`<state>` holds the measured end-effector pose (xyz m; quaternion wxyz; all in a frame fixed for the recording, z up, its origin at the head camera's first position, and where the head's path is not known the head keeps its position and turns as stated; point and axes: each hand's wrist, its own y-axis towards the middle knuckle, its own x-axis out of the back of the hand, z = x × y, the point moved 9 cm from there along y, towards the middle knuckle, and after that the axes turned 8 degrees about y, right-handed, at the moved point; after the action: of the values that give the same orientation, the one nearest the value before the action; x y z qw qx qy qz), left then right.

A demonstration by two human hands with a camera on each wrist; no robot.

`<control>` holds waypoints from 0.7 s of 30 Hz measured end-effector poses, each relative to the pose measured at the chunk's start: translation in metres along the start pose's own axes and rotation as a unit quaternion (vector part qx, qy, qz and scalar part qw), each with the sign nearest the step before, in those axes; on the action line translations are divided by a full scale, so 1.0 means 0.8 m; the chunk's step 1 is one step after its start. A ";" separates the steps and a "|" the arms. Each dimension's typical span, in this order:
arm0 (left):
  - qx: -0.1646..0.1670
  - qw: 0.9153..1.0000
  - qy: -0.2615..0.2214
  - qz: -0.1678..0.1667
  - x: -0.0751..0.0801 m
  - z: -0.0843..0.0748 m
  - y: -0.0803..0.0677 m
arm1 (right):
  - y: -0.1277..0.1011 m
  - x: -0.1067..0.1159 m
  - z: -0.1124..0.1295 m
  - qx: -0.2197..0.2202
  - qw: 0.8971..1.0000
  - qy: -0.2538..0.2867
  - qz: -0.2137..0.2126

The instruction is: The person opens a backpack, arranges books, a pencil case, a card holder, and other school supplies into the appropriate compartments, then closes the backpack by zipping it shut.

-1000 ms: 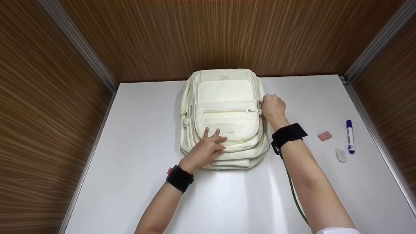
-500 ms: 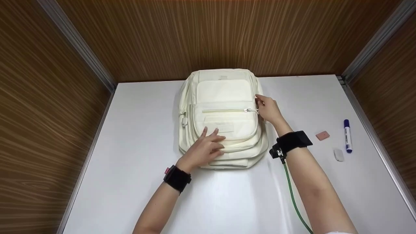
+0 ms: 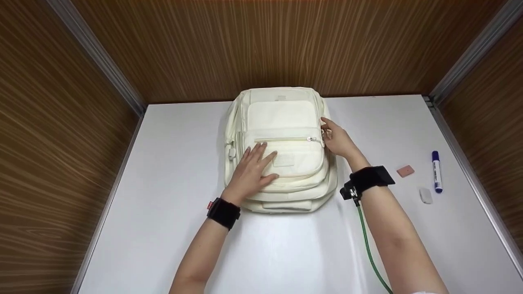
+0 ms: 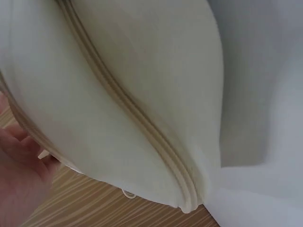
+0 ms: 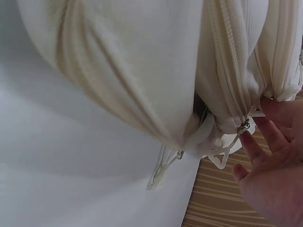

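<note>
A cream backpack [image 3: 282, 116] lies front up on the white table, with a short zipped pocket across its front. My left hand [image 3: 250, 171] rests flat on the lower left of that front, fingers spread; the left wrist view shows it at the edge of the backpack's side [image 4: 118, 142]. At the right side, my right hand [image 3: 339, 139] touches the bag with loosely bent fingers. In the right wrist view its fingers [image 5: 272, 137] lie against a zipper pull [image 5: 244, 125]; whether anything is pinched is hard to tell. Another zipper pull [image 5: 163, 168] dangles lower down.
To the right on the table [image 3: 171, 163] lie a pink eraser-like block [image 3: 405, 170], a small grey-white piece [image 3: 425, 195] and a blue-capped marker [image 3: 437, 171]. A green cable [image 3: 367, 245] runs from the right wrist strap. Wood-grain panels [image 3: 261, 49] enclose three sides.
My right hand has loosened from a fist into half-bent fingers at the bag's side. My left hand has slid upward on the front and its fingers now point more forward.
</note>
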<state>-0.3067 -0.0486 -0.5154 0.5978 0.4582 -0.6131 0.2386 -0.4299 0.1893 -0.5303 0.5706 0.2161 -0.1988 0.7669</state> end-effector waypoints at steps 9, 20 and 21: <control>0.008 1.000 0.003 0.015 -0.005 0.001 0.001 | -0.012 0.018 0.002 0.060 0.995 -0.015 -0.073; 0.018 0.999 0.006 0.037 -0.007 0.003 0.000 | -0.024 0.020 -0.004 0.067 0.994 -0.007 -0.084; 0.018 0.999 0.010 0.037 -0.008 0.003 0.000 | -0.025 0.019 -0.005 0.065 0.995 -0.003 -0.081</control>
<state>-0.3086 -0.0491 -0.5217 0.5860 0.4433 -0.6197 0.2759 -0.4154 0.2088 -0.5237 0.6147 0.2705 -0.1320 0.7291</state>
